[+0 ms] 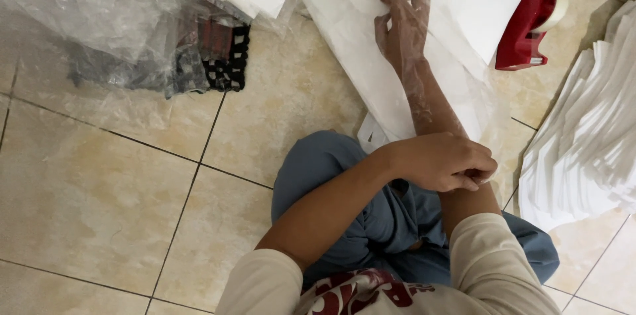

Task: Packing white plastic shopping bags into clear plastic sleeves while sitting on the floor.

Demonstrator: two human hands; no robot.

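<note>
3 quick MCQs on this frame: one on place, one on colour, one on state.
1. Where is the tape dispenser?
A. on the floor, upper right
B. on the person's lap
C. under the plastic bag

2. What colour is the dispenser?
A. blue
B. red
C. green

3. How is the right hand?
A. bare, on the knee
B. gripping the dispenser
C. inside a clear sleeve, fingers on the white sheets

Answers:
1 A: it sits on the tiles beside the sheets.
2 B: its body is red.
3 C: clear film covers the hand and forearm, while the left hand grips the film's end at the forearm.
</note>
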